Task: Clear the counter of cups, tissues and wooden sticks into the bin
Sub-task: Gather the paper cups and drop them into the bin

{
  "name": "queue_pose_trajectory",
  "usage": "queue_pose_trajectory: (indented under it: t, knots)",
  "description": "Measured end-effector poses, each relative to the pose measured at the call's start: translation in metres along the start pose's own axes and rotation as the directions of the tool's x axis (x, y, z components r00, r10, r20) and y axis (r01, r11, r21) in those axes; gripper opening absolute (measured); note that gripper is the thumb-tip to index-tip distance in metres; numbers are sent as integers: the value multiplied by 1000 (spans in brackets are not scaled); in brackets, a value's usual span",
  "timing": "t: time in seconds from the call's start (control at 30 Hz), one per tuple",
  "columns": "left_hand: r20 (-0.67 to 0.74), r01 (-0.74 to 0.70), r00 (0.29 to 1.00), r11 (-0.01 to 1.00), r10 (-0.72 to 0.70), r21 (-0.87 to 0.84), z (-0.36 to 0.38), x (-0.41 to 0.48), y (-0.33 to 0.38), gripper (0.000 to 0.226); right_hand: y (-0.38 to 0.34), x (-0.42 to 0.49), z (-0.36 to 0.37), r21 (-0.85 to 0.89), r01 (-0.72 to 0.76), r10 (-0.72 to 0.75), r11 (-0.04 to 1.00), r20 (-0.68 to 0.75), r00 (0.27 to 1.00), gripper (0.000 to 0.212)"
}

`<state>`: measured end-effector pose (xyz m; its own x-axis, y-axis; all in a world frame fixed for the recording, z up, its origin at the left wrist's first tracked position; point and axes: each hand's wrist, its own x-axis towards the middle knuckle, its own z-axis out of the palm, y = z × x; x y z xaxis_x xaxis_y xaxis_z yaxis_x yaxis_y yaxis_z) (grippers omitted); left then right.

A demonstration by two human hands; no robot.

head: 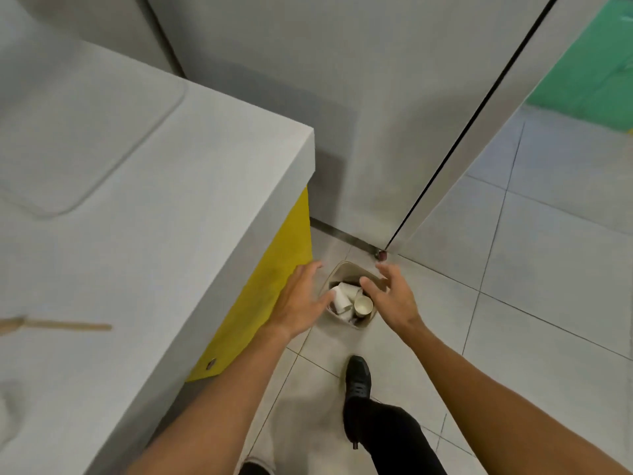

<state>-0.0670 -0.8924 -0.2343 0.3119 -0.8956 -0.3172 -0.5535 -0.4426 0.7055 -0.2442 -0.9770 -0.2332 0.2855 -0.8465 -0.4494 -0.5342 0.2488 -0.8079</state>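
Note:
A small beige bin [346,269] stands on the floor by the counter's corner, with several white paper cups [346,296] inside it. My left hand [299,301] hovers over the bin's left side, fingers spread and holding nothing. My right hand [390,291] is above the bin's right side, fingers spread and empty too. A wooden stick [68,326] lies on the grey counter [171,217] near its left edge. A pale crumpled thing [10,409], perhaps a tissue, lies at the counter's lower left, blurred.
The counter has a yellow side panel [274,286]. A grey wall and a door edge [462,149] rise behind the bin. My black shoe [358,375] and leg stand on the tiled floor [531,269], which extends to the right.

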Motion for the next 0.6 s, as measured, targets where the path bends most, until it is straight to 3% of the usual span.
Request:
queue_pose_trajectory:
  t: [0.17,0.33,0.47,0.6]
  knots:
    - [-52,-222,972,969,228,106,-66,-67,34,60,-62,-65,7,-32,225,-227,974,-86,970,53]
    - [-161,-391,890,895,427,216,-142,-149,61,57,-132,-131,22,-34,446,-444,894,-187,876,56]
    - [-271,-384,853,888,446,252,-204,-217,47,56,-191,-179,56,-24,606,-602,795,-143,785,51]
    - [-409,-251,832,912,375,326,-260,-284,2,57,-239,-225,117,13,714,-713,700,-28,700,47]
